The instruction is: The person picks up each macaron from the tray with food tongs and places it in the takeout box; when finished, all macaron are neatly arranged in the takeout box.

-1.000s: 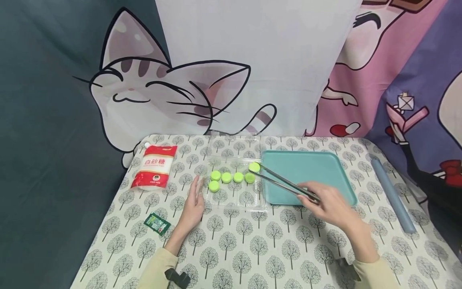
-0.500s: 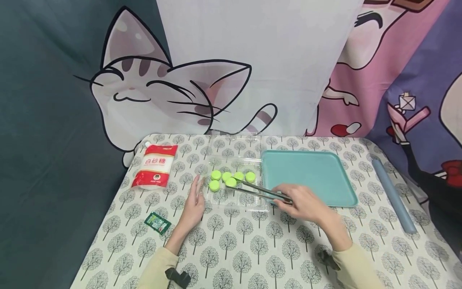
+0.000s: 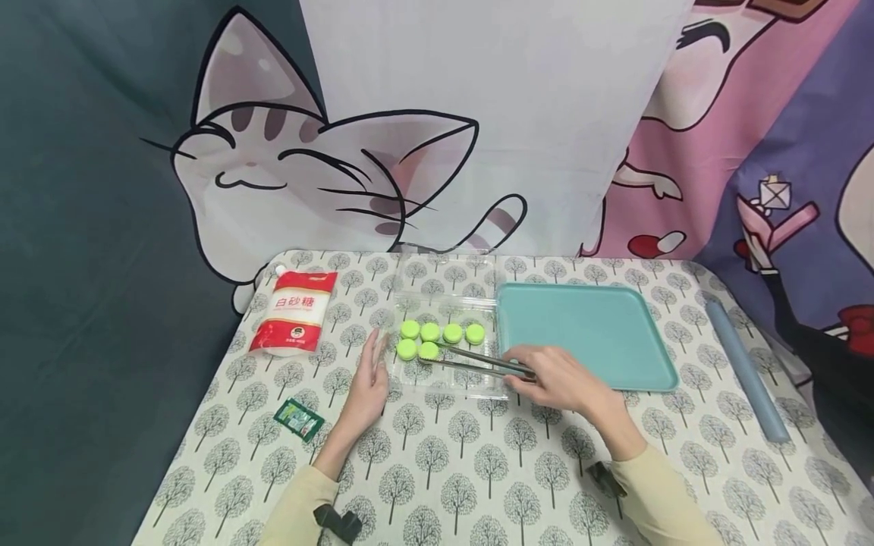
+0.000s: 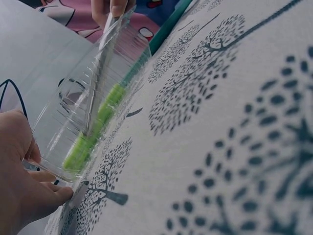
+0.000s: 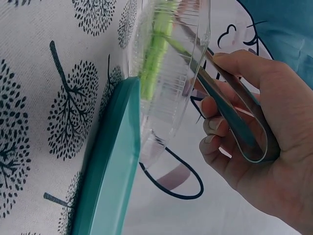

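Observation:
In the head view, my right hand (image 3: 556,379) grips metal tongs (image 3: 478,366), whose tips are at a round green macaron (image 3: 428,351) in the front row. Whether the tips still squeeze it cannot be told. It sits in a clear plastic box (image 3: 471,388) beside another macaron (image 3: 407,349), with several more macarons (image 3: 452,334) in the row behind. At the box's left end, my left hand (image 3: 369,387) holds the wall. The left wrist view has the thumb and fingers of that left hand (image 4: 29,181) at the box corner. The tongs' bend (image 5: 257,152) lies against my right palm.
A teal tray (image 3: 580,334) stands right beside the box, whose clear lid (image 3: 447,273) lies open behind. Further left are a red and white sugar bag (image 3: 295,312) and a small green packet (image 3: 299,419). A blue-grey bar (image 3: 746,370) lies at the far right.
My right hand has moved left with the tongs, carrying a macaron from the box's right end over the back row and down into the front row. The left hand has stayed put.

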Demonstrator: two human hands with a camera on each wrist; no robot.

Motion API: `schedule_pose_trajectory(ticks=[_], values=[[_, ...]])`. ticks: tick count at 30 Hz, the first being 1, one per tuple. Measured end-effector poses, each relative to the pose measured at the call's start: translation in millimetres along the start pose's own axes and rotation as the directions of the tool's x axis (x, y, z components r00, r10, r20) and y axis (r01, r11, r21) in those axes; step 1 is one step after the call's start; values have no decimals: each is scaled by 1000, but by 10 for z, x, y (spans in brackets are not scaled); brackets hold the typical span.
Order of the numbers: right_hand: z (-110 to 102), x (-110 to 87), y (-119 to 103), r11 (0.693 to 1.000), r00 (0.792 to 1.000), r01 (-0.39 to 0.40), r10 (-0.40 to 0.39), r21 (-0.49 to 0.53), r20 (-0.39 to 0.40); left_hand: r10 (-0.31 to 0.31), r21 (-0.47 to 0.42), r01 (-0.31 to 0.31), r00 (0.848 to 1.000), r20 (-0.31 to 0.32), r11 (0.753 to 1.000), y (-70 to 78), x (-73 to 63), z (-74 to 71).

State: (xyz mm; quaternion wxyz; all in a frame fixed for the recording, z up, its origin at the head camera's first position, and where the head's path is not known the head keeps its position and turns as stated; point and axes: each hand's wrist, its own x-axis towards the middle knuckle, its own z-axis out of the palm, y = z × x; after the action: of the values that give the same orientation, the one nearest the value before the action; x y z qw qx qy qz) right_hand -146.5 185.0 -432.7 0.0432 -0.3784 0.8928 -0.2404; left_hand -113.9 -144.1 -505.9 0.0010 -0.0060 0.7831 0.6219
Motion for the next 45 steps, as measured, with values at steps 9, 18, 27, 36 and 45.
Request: schedule_pose_trajectory(ticks=[9,18,27,36,45], values=[[-8,-54,17,999,999,-34,34,1,-11,-4,10,4,1000,4,1000,31,2,20],[-107,-342,49,995,993,-62,69,73,-91,1,15,-1,1000,11,1000,15,1,16],[-199,-806,323,992,924,-98,121,82,-362,-6,46,6,1000,-3,999,5,-11,-18],[-271,-1157,543,943,768,-333,267,-7,-583,-30,40,31,1000,-9,999,-27,-46,-14],[-385,-1464,786,848,599,-529,398,30,-695,-22,35,22,1000,5,999,5,-1,-14]])
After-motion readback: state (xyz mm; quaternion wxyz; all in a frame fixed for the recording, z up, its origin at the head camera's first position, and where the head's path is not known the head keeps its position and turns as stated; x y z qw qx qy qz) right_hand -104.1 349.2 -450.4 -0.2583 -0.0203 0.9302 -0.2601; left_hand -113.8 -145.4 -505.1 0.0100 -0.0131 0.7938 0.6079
